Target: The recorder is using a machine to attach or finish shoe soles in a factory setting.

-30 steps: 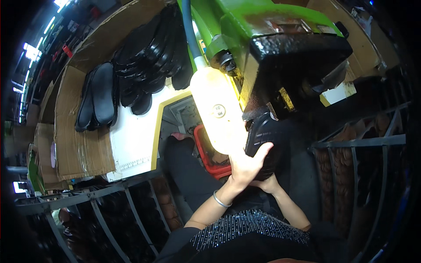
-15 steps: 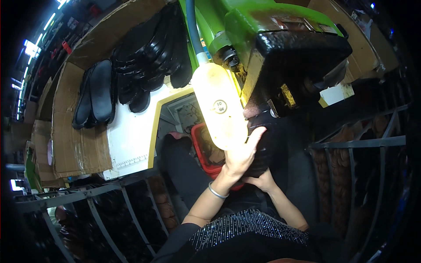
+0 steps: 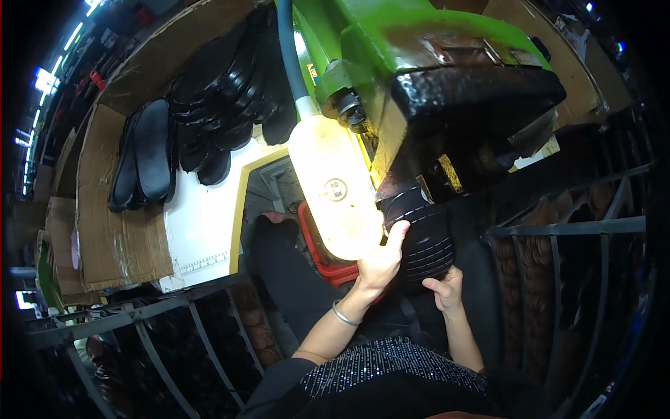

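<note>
Below the green machine's head, a dark rounded shoe part (image 3: 429, 248) with curved rows of light dashes sits between my hands. My left hand (image 3: 382, 264) grips its left side, thumb raised along the edge; the other fingers are mostly hidden by the part and the glowing lamp. Around its lower right edge, my right hand (image 3: 447, 288) is closed, thumb pointing inward. The part's upper end lies close under the green machine (image 3: 447, 42), and whether they touch is hidden.
A bright elongated lamp (image 3: 333, 188) hangs beside my left hand. Black soles (image 3: 157, 150) stand in a cardboard box (image 3: 115, 237) on the white table (image 3: 199, 237). Below is a red basket (image 3: 312, 244). Metal racks (image 3: 569, 229) holding shoe parts flank me.
My right hand has moved right and slightly up along the shoe part, leaving more of its dashed surface showing. My left hand has shifted slightly down. The view has moved a little.
</note>
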A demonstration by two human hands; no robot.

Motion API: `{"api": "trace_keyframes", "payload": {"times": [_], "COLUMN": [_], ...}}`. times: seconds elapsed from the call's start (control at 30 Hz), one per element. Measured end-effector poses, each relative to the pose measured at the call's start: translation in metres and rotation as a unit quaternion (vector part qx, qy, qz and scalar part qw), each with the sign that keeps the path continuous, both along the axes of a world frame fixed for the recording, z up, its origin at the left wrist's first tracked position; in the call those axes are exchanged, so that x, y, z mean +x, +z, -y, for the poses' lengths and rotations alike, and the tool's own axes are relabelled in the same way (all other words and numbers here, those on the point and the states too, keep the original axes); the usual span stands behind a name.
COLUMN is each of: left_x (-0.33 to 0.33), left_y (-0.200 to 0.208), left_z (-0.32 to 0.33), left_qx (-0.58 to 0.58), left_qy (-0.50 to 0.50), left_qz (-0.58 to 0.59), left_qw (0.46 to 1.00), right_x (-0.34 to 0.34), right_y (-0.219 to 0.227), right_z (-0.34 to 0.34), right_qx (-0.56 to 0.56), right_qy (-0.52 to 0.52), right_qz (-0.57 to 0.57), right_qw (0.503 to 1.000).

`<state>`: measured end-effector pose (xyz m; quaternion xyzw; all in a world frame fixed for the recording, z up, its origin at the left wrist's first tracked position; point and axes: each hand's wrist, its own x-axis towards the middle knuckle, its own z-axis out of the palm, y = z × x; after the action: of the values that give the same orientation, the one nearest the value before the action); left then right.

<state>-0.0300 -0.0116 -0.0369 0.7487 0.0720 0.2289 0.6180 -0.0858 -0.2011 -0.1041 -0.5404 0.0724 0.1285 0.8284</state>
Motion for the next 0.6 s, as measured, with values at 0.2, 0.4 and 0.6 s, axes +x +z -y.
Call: {"api": "trace_keyframes", "payload": {"times": [0.2,0.4,0.6], "left_x": [-0.008,0.006,0.012], "left_y": [-0.016,0.010,0.015], "left_z": [-0.002,-0.002,-0.013], "left_qx": [-0.004,-0.080,-0.155], "left_qy": [0.017,-0.016,-0.051], "left_qz": [0.051,0.071,0.067], "left_qw": [0.999,0.994,0.984], "right_x": [0.000,-0.007,-0.024], "right_y": [-0.007,-0.014,-0.015], "right_z": [0.001,-0.012,-0.023], "right_qx": [-0.011,0.001,-0.006], "right_qy": [0.005,0.039,0.091], "right_qz": [-0.015,-0.027,-0.027], "right_qw": [1.000,0.999,0.995]}}
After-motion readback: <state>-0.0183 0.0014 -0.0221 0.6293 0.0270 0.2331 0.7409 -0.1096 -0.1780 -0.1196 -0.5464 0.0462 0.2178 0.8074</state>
